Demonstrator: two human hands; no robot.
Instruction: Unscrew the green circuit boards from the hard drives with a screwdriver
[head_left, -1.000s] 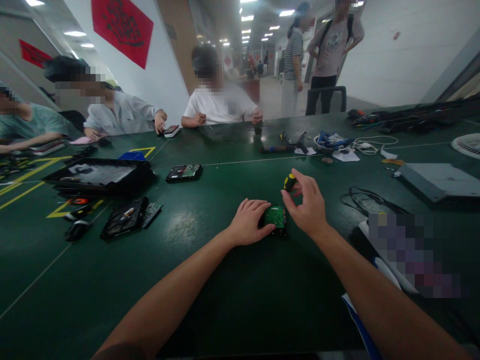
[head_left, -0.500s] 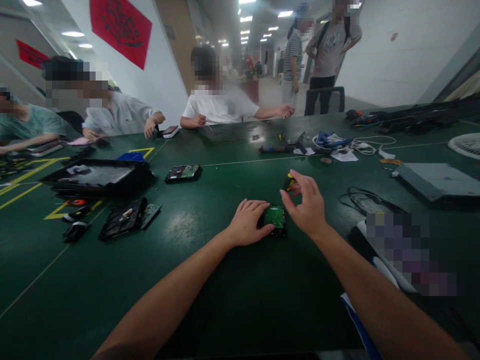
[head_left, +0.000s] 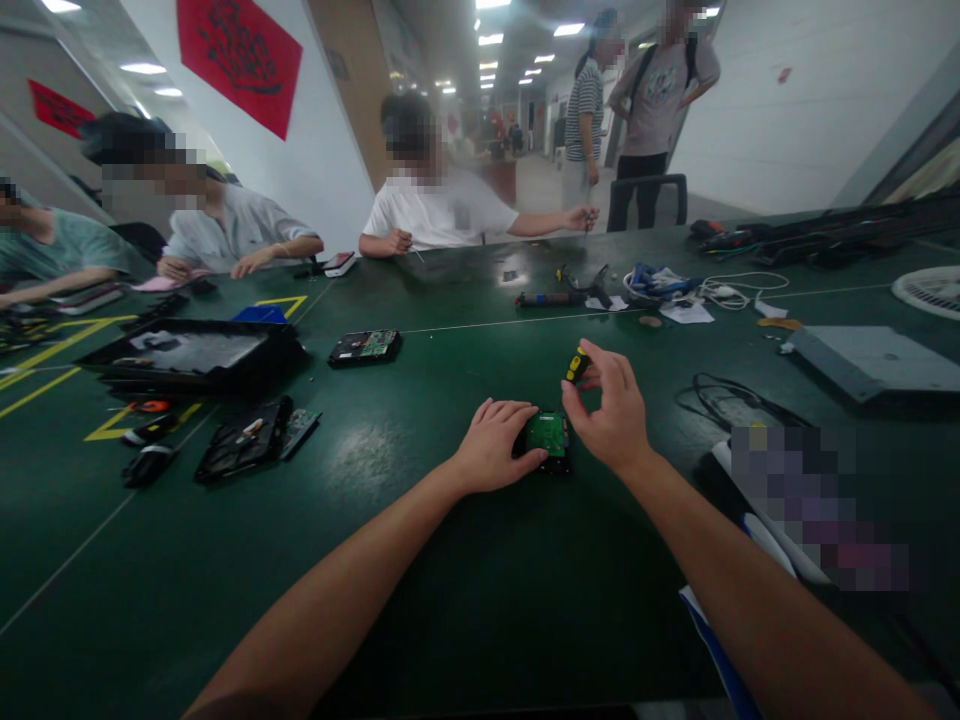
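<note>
Table (head_left: 360, 580) spreads dark green across my remote view. On it, between my left hand (head_left: 495, 447) and right hand (head_left: 613, 412), lies a black unit (head_left: 558, 466) bearing a green circuit board (head_left: 549, 434); the left clasps it, the right pinches a yellow-and-black handle (head_left: 576, 366).

The handle (head_left: 577, 366) in my right fingers (head_left: 604, 362) is yellow on black. The drive (head_left: 558, 466) under my left fingers (head_left: 508, 412) is black, its circuit board (head_left: 549, 430) bright green, the tabletop (head_left: 420, 570) darker green. At ten o'clock, yellow lines (head_left: 105, 436); at eleven, a red sheet (head_left: 244, 60) with black characters; at two, a white fan guard (head_left: 934, 292).
</note>
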